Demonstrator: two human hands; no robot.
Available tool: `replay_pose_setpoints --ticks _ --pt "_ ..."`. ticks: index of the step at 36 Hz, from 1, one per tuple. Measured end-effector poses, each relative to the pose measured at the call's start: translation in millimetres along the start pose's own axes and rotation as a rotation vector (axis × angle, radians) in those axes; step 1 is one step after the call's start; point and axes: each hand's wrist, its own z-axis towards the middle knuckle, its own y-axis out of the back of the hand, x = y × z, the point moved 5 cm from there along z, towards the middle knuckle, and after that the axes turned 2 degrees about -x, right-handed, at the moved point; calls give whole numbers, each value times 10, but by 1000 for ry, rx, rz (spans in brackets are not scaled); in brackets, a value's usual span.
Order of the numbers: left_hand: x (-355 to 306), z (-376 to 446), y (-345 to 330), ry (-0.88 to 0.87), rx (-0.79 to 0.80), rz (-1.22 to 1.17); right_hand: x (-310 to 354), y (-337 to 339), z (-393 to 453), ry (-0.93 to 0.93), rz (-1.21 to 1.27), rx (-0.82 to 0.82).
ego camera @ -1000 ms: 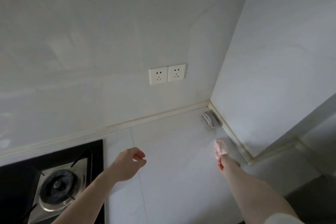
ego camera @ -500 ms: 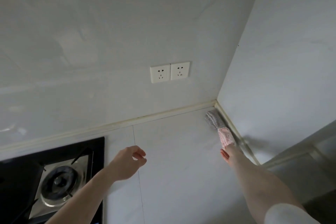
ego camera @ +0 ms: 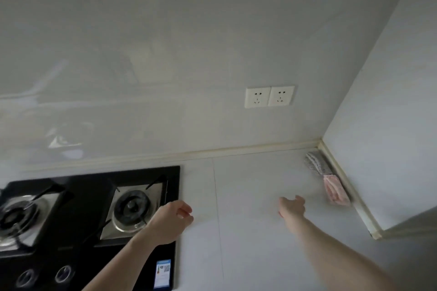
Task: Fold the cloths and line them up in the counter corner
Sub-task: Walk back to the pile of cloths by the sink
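A folded grey cloth [ego camera: 316, 163] lies in the counter corner against the right wall's trim. A folded pink cloth [ego camera: 335, 189] lies directly in front of it, along the same trim, touching or nearly touching it. My right hand [ego camera: 292, 207] hovers over the white counter [ego camera: 255, 238] to the left of the pink cloth, apart from it, fingers loosely spread and holding nothing. My left hand [ego camera: 170, 220] hangs over the counter at the hob's right edge, fingers curled loosely, nothing in it.
A black two-burner gas hob [ego camera: 82, 215] fills the counter's left side. Two white wall sockets [ego camera: 269, 96] sit on the back wall. The right wall ends at a corner [ego camera: 376, 234] near the counter's front right.
My right hand set the pink cloth down in front of the grey cloth, let go and drew back to the left. The view swung left, showing more of the hob.
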Motion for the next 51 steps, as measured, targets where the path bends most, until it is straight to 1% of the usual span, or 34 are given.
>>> replay_pose_setpoints --ticks 4,6,11,17,21,23,30,33,37,43,47,51 --pt "532 -412 251 79 -70 -36 -5 -770 -493 246 -180 238" --pt "828 -662 398 114 -111 -59 -26 -1177 -893 374 -254 352" --pt "1706 -1329 739 224 -249 -85 -82 -1803 -2610 647 -485 614" --pt "2762 -2261 1042 349 -418 -151 -494 -2282 -4248 840 -541 865" --pt "3390 -2920 1194 385 -524 -158 -867 -2532 -5108 891 -562 997" --pt "3663 -3238 1248 418 -565 -152 -1066 -2653 -5452 912 -614 1059" --pt "4454 -3982 1435 498 -685 -182 -1538 -2959 -6326 1000 -748 1222" --pt "4675 -4116 1560 518 -724 -189 -1622 -3122 -6569 1033 -780 1262" --pt "4977 -4175 1762 516 -773 -207 -1627 -3499 -6854 1096 -780 1291" --pt "5434 -4153 2070 544 -772 -197 -1736 -4140 -7127 1099 -774 1322" --pt "5746 -4141 2400 574 -748 -187 -1828 -4528 -7279 1081 -801 1340" --pt "5995 -4108 2764 577 -760 -184 -1794 -4921 -7495 1099 -805 1347"
